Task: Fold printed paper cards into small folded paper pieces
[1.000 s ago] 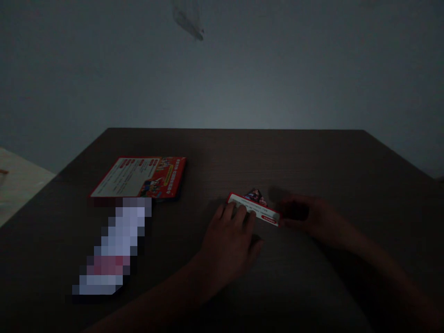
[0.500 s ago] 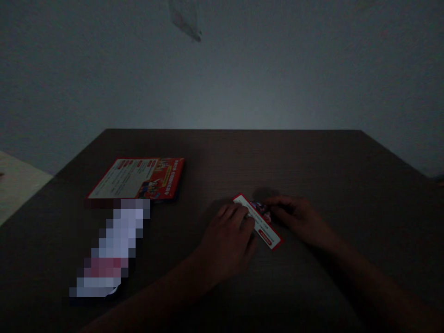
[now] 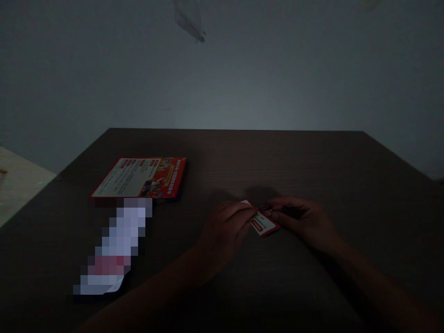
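A small white card with a red border (image 3: pixel 262 225) and printed lettering lies under and between my hands, right of the middle of the table. My left hand (image 3: pixel 227 224) grips its left side, fingers together, and covers much of it. Thumb and forefinger of my right hand (image 3: pixel 303 221) pinch a small dark, patterned piece (image 3: pixel 266 210) at the card's far right edge. That piece is mostly hidden by fingers and blurred in the dim light, so its kind is unclear.
A red and white printed booklet or packet (image 3: pixel 138 178) lies at the left on the dark wooden table (image 3: pixel 243 157). Nearer stands a bright pixelated object (image 3: pixel 116 245), its details masked. Behind the table rises a grey wall (image 3: pixel 277 69) with a clear plastic-looking item (image 3: pixel 190 21) on it.
My left fingers have moved over to the card's middle and closed on it, hiding more of it. The card's near end has shifted slightly up and left. My right hand keeps its pinch.
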`<action>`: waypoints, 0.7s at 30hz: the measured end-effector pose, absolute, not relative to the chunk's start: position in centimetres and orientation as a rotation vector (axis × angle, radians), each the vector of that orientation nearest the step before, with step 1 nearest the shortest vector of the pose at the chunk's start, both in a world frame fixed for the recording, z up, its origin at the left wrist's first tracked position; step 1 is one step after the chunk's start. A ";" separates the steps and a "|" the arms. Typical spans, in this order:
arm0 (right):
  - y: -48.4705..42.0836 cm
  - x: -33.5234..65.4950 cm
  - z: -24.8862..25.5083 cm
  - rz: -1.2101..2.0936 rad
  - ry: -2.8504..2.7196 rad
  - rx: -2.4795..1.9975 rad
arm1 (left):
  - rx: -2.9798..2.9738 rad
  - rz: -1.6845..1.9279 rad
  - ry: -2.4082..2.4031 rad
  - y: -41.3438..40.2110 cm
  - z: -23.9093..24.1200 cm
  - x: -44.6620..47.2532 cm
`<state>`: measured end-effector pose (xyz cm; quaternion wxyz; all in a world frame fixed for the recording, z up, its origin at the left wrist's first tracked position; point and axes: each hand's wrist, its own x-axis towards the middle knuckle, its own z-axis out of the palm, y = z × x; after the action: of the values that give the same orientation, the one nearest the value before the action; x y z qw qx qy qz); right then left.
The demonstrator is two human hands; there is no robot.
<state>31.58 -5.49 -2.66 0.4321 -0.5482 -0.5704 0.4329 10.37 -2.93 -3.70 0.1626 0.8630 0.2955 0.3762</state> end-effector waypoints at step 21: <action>-6.2 30.1 -2.1 1.071 -1.347 -1.330 | 1.275 0.831 0.893 -3.2 -2.5 11.4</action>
<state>30.08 -6.20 -2.10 0.4647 -0.5415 -0.5484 0.4361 11.44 -3.21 -2.51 0.6352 0.5580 0.3909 0.3638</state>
